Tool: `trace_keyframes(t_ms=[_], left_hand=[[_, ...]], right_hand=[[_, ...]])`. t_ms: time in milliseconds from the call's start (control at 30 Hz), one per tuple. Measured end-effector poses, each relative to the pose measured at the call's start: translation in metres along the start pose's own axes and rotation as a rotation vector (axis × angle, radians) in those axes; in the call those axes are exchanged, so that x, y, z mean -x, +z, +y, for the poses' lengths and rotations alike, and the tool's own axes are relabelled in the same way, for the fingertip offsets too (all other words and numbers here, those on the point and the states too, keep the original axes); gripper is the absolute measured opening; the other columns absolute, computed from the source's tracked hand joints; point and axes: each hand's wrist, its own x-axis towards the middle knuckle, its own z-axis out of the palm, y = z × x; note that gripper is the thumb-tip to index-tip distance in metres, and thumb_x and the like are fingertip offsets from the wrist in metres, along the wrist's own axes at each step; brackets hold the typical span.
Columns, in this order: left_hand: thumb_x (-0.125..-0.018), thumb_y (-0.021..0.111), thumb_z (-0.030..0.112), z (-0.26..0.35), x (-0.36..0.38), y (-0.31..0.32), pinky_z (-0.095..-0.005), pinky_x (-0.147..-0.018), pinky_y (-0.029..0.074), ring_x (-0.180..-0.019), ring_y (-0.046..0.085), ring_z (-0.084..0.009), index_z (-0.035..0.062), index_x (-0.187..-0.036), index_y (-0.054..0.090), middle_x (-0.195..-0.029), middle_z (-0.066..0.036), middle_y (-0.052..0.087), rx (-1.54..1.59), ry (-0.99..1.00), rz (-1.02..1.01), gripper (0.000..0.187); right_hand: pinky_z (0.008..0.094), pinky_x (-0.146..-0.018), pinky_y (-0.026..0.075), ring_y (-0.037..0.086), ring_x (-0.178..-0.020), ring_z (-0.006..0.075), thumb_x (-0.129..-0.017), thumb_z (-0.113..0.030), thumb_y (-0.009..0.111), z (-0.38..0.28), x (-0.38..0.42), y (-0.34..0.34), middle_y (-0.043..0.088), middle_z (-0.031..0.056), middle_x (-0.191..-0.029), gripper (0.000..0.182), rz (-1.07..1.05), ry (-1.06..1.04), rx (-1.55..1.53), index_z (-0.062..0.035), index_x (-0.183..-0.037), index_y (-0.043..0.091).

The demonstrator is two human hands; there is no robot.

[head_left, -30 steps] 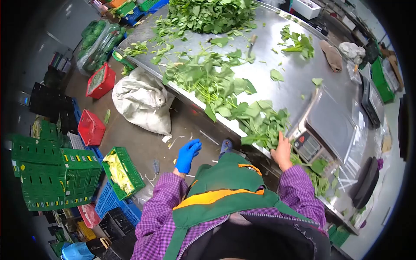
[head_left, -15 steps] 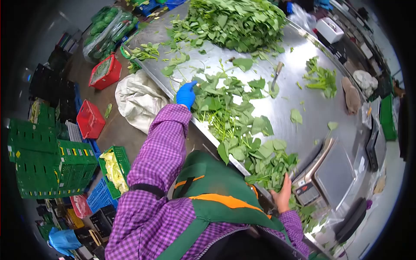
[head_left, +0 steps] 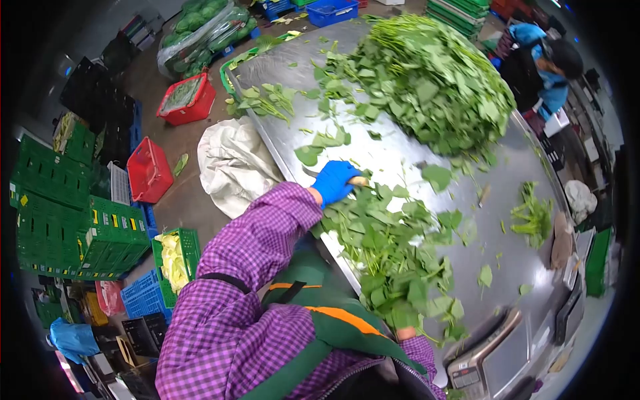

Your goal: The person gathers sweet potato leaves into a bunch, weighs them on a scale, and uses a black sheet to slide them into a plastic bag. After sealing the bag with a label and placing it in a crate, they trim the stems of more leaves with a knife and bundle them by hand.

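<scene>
My left hand [head_left: 333, 183], in a blue glove, is closed in a fist over the table's near edge. The pale end of a handle [head_left: 360, 181] sticks out of it, like that of a knife; the glove covers most of it. Leafy green stems [head_left: 380, 233] lie in a loose heap along the edge, just below this fist. My bare right hand [head_left: 405, 332] is at the near end of the heap, against the leaves, which hide its fingers. Another small knife [head_left: 483, 195] lies on the metal table [head_left: 460, 267] beyond the heap.
A large mound of greens [head_left: 433, 87] stands at the far side. A smaller bunch [head_left: 532, 217] and a scale [head_left: 510, 360] are to the right. White sack [head_left: 233, 160], red crates [head_left: 149, 170] and green crates [head_left: 113, 237] are left. A person [head_left: 543, 67] is at far right.
My view has shifted, and more of the far side shows. My left fist has come over the table beside the heap. My right hand's fingers, visible before, are now behind leaves.
</scene>
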Motion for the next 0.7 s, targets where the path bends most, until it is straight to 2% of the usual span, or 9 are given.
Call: trace_keyframes(t_ms=[67, 133, 233, 367, 400, 433, 467, 533, 700], left_hand=[[-0.077, 0.065, 0.019, -0.022, -0.009, -0.015, -0.0425, -0.081, 0.046, -0.091, 0.058, -0.0333, 0.0124, -0.113, 0.062, -0.099, -0.011, 0.063, 0.128, 0.048, 0.192, 0.036], [-0.079, 0.064, 0.014, -0.044, -0.016, -0.035, -0.0407, -0.091, 0.043, -0.1, 0.057, -0.0323, 0.0128, -0.125, 0.057, -0.108, -0.012, 0.063, 0.372, -0.042, 0.274, 0.046], [-0.079, 0.064, 0.008, -0.068, -0.023, -0.084, -0.0402, -0.083, 0.046, -0.093, 0.057, -0.0312, 0.0133, -0.123, 0.058, -0.107, -0.011, 0.063, 0.437, -0.07, 0.396, 0.044], [-0.082, 0.063, 0.004, -0.111, -0.023, -0.143, -0.0372, -0.092, 0.043, -0.103, 0.056, -0.0267, 0.011, -0.126, 0.056, -0.117, -0.008, 0.061, 0.669, -0.183, 0.511, 0.045], [-0.083, 0.063, 0.004, -0.124, -0.022, -0.156, -0.0361, -0.095, 0.042, -0.106, 0.056, -0.0253, 0.0095, -0.127, 0.056, -0.119, -0.007, 0.061, 0.726, -0.196, 0.569, 0.046], [-0.083, 0.06, -0.004, -0.136, -0.02, -0.172, -0.0324, -0.095, 0.042, -0.111, 0.056, -0.0215, 0.0003, -0.125, 0.053, -0.121, -0.012, 0.059, 0.724, -0.2, 0.542, 0.042], [-0.081, 0.063, -0.003, -0.145, -0.02, -0.184, -0.0339, -0.094, 0.043, -0.107, 0.057, -0.0238, 0.0034, -0.125, 0.056, -0.118, -0.009, 0.062, 0.712, -0.217, 0.585, 0.045], [-0.081, 0.062, -0.004, -0.167, -0.018, -0.207, -0.0337, -0.094, 0.043, -0.105, 0.058, -0.0243, 0.0018, -0.124, 0.055, -0.117, -0.01, 0.062, 0.7, -0.192, 0.661, 0.044], [-0.081, 0.058, -0.009, -0.203, -0.004, -0.234, -0.0318, -0.094, 0.044, -0.111, 0.057, -0.0219, -0.003, -0.128, 0.05, -0.118, -0.015, 0.059, 0.74, -0.335, 0.687, 0.048]], right_hand=[[0.0446, -0.098, 0.04, 0.049, -0.115, 0.0332, -0.081, -0.014, 0.061, -0.048, -0.04, -0.031, 0.055, 0.0154, -0.122, 0.049, 0.011, -0.018, 0.044, -0.0045, -0.128, 0.049], [0.0444, -0.097, 0.041, 0.049, -0.115, 0.0327, -0.082, -0.014, 0.061, -0.09, -0.083, -0.049, 0.055, 0.0152, -0.122, 0.048, 0.02, -0.025, 0.067, -0.0047, -0.128, 0.049], [0.044, -0.096, 0.042, 0.05, -0.113, 0.0319, -0.083, -0.014, 0.06, -0.154, -0.153, -0.061, 0.055, 0.0147, -0.122, 0.047, 0.023, -0.063, 0.085, -0.0051, -0.128, 0.049], [0.0436, -0.094, 0.043, 0.052, -0.112, 0.0309, -0.084, -0.015, 0.058, -0.255, -0.263, -0.082, 0.055, 0.0142, -0.123, 0.046, 0.052, -0.189, 0.124, -0.0056, -0.128, 0.049], [0.0436, -0.094, 0.043, 0.052, -0.112, 0.0309, -0.084, -0.015, 0.058, -0.261, -0.284, -0.072, 0.055, 0.0142, -0.123, 0.046, 0.041, -0.184, 0.129, -0.0056, -0.128, 0.049], [0.0434, -0.093, 0.043, 0.052, -0.111, 0.0304, -0.085, -0.015, 0.058, -0.266, -0.301, -0.063, 0.055, 0.0139, -0.123, 0.045, 0.073, -0.28, 0.16, -0.0059, -0.128, 0.049], [0.0433, -0.093, 0.044, 0.053, -0.11, 0.0301, -0.085, -0.015, 0.057, -0.281, -0.323, -0.061, 0.055, 0.0137, -0.123, 0.045, 0.082, -0.322, 0.182, -0.006, -0.129, 0.049], [0.0431, -0.092, 0.044, 0.053, -0.11, 0.0296, -0.086, -0.015, 0.056, -0.304, -0.362, -0.054, 0.055, 0.0134, -0.124, 0.044, 0.111, -0.396, 0.236, -0.0063, -0.129, 0.049], [0.0425, -0.09, 0.046, 0.055, -0.108, 0.0283, -0.087, -0.015, 0.055, -0.341, -0.42, -0.046, 0.055, 0.0127, -0.124, 0.043, 0.156, -0.479, 0.336, -0.007, -0.129, 0.049]])
